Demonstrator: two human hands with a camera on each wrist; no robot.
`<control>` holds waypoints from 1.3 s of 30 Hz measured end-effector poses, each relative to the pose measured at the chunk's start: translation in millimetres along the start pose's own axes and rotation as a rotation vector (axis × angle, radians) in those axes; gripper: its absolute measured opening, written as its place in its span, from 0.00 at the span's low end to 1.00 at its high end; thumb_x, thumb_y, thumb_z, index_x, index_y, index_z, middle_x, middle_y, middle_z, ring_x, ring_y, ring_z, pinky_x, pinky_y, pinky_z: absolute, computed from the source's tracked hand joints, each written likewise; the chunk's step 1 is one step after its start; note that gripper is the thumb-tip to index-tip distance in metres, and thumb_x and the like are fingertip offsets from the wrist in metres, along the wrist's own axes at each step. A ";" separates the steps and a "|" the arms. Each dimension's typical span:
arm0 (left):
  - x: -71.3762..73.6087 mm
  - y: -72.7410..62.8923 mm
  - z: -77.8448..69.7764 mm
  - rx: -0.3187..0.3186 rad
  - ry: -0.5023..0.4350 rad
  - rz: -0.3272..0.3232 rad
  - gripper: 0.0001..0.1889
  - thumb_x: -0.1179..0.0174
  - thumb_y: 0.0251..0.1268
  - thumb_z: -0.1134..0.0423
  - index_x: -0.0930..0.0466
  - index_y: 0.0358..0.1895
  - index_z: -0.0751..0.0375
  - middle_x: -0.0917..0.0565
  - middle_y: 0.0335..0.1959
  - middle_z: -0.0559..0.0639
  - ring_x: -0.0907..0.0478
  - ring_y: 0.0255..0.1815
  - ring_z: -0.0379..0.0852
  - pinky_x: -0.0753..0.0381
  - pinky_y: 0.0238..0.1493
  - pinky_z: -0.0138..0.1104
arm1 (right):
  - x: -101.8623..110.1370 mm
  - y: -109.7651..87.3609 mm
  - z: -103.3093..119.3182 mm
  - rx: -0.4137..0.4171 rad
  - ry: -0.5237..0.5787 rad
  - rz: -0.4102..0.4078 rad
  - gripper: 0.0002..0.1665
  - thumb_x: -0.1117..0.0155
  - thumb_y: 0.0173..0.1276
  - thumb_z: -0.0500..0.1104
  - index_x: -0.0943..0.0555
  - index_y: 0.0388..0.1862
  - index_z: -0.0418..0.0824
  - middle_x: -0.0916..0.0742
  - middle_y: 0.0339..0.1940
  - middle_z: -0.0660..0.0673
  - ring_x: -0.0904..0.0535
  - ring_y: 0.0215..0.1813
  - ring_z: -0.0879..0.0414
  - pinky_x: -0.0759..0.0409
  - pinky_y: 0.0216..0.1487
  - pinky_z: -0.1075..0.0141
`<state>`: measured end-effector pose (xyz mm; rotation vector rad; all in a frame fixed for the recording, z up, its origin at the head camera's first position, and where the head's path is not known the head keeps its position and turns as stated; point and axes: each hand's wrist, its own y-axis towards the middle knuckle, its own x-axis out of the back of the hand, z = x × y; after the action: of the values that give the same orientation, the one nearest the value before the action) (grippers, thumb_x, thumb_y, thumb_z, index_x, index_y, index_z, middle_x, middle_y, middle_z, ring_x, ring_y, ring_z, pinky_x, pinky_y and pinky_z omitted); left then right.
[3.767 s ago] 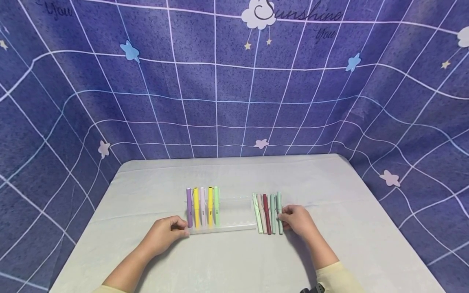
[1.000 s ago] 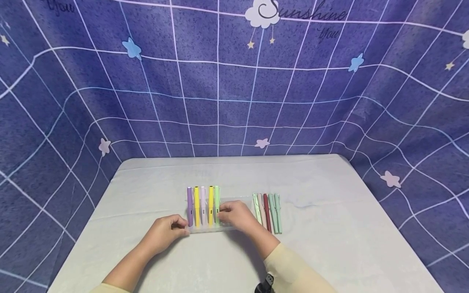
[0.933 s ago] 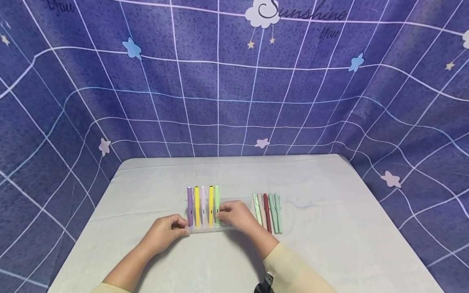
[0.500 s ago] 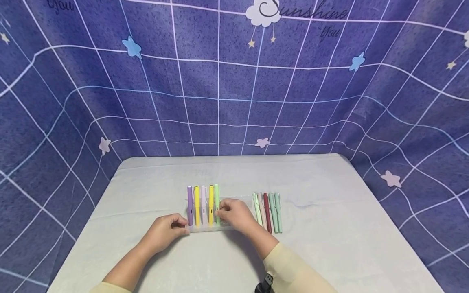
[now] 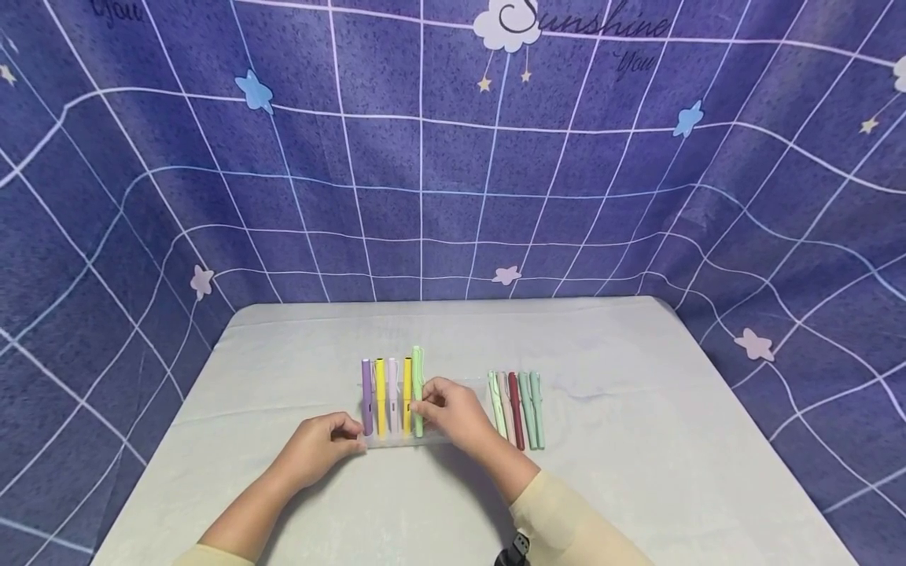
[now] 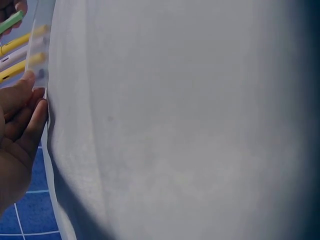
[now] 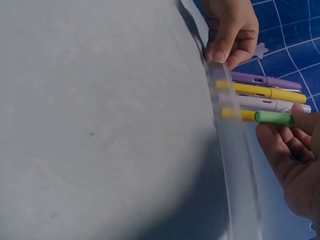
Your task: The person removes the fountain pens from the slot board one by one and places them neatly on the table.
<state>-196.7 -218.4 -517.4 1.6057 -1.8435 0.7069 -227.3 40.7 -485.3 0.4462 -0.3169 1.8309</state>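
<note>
A clear plastic pen stand (image 5: 396,442) lies on the table with a purple pen (image 5: 366,393), two yellow pens (image 5: 380,385) and a lilac pen (image 5: 392,389) upright in its left part. My left hand (image 5: 318,450) grips the stand's left end, thumb on the front edge, as the right wrist view also shows. Between thumb and fingers, my right hand (image 5: 458,413) pinches a light green pen (image 5: 418,369). That pen stands higher than its neighbours, and in the right wrist view its lower end (image 7: 265,117) is clear of the stand's front strip (image 7: 242,175).
Right of the stand lie several capped pens side by side: a pale green pen (image 5: 496,401), a pink one, a dark red pen (image 5: 516,409) and two grey-green pens (image 5: 535,409). A blue gridded curtain (image 5: 453,236) borders the table's back and sides.
My right hand has moved left from the grey-green pens to the light green pen, then raised it out of the stand. The outer grey-green pen now lies closer to its neighbour. My left hand stays put.
</note>
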 end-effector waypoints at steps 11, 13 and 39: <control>-0.6 -0.5 -0.6 0.010 0.007 0.003 0.08 0.26 0.52 0.59 0.16 0.33 0.45 0.15 0.31 0.35 0.20 0.36 0.34 0.19 0.45 0.31 | 2.1 -8.7 -16.9 -0.017 0.042 -0.014 0.11 0.31 0.65 0.50 0.22 0.34 0.46 0.15 0.28 0.51 0.15 0.32 0.53 0.15 0.34 0.61; -0.4 -0.6 -0.9 0.003 0.011 0.000 0.08 0.26 0.52 0.58 0.16 0.33 0.45 0.15 0.31 0.35 0.20 0.36 0.34 0.19 0.44 0.32 | 4.3 -10.3 -19.1 -0.021 0.048 -0.019 0.11 0.31 0.65 0.50 0.22 0.34 0.46 0.15 0.28 0.51 0.15 0.31 0.53 0.16 0.34 0.60; -0.6 -0.3 0.6 0.010 -0.012 0.006 0.08 0.26 0.52 0.59 0.17 0.33 0.45 0.15 0.32 0.36 0.20 0.36 0.34 0.20 0.43 0.30 | 38.9 -26.8 -35.9 -0.044 0.082 -0.036 0.10 0.32 0.66 0.48 0.21 0.36 0.43 0.15 0.29 0.48 0.15 0.32 0.54 0.15 0.36 0.60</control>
<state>-196.4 -218.5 -518.3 1.6143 -1.8569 0.7114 -217.0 97.3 -499.7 0.3429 -0.2909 1.7984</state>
